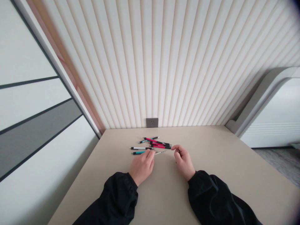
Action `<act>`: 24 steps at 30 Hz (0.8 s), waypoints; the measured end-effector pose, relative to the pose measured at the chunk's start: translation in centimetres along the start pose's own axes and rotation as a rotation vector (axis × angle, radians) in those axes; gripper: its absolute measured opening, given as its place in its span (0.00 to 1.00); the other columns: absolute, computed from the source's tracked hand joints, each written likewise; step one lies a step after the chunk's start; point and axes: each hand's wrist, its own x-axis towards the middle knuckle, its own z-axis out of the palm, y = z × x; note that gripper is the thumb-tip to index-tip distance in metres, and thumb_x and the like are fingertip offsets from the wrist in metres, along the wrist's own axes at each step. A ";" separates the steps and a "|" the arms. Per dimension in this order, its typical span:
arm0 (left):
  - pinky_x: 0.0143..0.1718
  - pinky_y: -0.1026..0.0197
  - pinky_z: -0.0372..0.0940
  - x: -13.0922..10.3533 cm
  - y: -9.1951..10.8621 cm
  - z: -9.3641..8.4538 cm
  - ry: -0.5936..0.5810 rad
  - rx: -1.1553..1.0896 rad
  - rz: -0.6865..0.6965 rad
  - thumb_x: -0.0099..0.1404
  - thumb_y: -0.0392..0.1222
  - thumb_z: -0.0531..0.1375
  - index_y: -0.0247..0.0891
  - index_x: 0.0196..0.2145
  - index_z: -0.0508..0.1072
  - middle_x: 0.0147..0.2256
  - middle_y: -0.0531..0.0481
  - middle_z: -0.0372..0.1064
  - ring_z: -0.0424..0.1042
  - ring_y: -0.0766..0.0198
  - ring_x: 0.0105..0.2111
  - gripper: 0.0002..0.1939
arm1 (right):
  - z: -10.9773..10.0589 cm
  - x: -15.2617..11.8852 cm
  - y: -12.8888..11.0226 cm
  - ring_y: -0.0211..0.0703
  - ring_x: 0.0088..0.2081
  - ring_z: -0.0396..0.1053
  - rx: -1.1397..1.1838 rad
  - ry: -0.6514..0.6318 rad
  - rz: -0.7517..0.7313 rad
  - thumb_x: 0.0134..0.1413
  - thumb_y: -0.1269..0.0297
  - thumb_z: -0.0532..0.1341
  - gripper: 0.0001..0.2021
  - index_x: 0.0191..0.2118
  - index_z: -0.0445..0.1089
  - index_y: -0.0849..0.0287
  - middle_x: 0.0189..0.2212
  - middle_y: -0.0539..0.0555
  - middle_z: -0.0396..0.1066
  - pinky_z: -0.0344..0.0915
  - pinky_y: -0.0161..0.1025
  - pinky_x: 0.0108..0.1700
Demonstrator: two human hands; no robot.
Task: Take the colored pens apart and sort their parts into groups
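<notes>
Beige counter [164, 197] runs back to the ribbed wall [150, 68], its rear edge meeting it below a dark socket [152, 122]. The left hand's [142, 165] grip is narrow, closed on a slim pale rod [161, 152] that points toward the right hand [184, 161]. That hand's fingers are curled; dark bits show there, but I cannot tell whether its grip holds them. Red-and-black pens [160, 146] lie between the hands and the rear edge. Open surface stretches from the right sleeve [215, 197] to the counter's right edge.
</notes>
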 end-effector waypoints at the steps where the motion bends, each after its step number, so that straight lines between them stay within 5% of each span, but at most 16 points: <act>1: 0.29 0.62 0.58 0.0 0.0 0.0 0.000 0.002 0.004 0.68 0.34 0.47 0.39 0.40 0.65 0.34 0.50 0.66 0.67 0.63 0.30 0.08 | 0.1 -0.1 -0.1 0.34 0.18 0.49 -0.007 -0.026 0.006 0.55 0.62 0.52 0.12 0.42 0.68 0.60 0.17 0.43 0.51 0.48 0.32 0.21; 7: 0.27 0.62 0.58 0.0 -0.1 0.2 0.021 0.030 0.037 0.70 0.36 0.46 0.40 0.42 0.66 0.34 0.50 0.66 0.67 0.63 0.28 0.10 | 0.7 -0.4 -0.6 0.35 0.21 0.52 -0.034 -0.167 -0.072 0.57 0.53 0.55 0.18 0.45 0.69 0.60 0.19 0.44 0.51 0.50 0.32 0.23; 24: 0.29 0.62 0.59 -0.3 -0.5 0.8 0.006 0.067 0.075 0.70 0.35 0.48 0.41 0.44 0.66 0.34 0.50 0.67 0.67 0.63 0.29 0.10 | 0.4 -0.1 -1.0 0.36 0.21 0.55 -0.106 -0.155 -0.130 0.57 0.54 0.56 0.13 0.35 0.70 0.58 0.19 0.46 0.57 0.51 0.33 0.24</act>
